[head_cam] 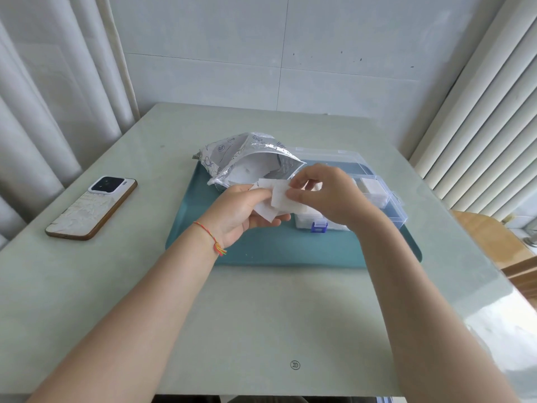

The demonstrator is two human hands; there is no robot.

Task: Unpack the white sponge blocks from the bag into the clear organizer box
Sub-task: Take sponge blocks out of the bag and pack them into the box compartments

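- The right hand (325, 193) pinches one white sponge block (286, 200) between thumb and fingertips, other fingers loosely curled, apparently peeling it from the stack.
- The left hand (244, 210) cups the remaining sponge blocks (266, 212), fingers curled beneath them, palm turned up, likely to steady them while one is separated.
- Both forearms reach forward from the near edge of the table (261, 315) and meet over the middle of the teal tray (261, 251).
- The bag (247, 161) lies open at the tray's far left corner, mouth facing the hands.
- The clear organizer box (374, 193) sits on the tray's right side, lid raised, just beyond the right hand; white pieces already lie in it.
- A phone (93, 207) lies near the table's left edge.
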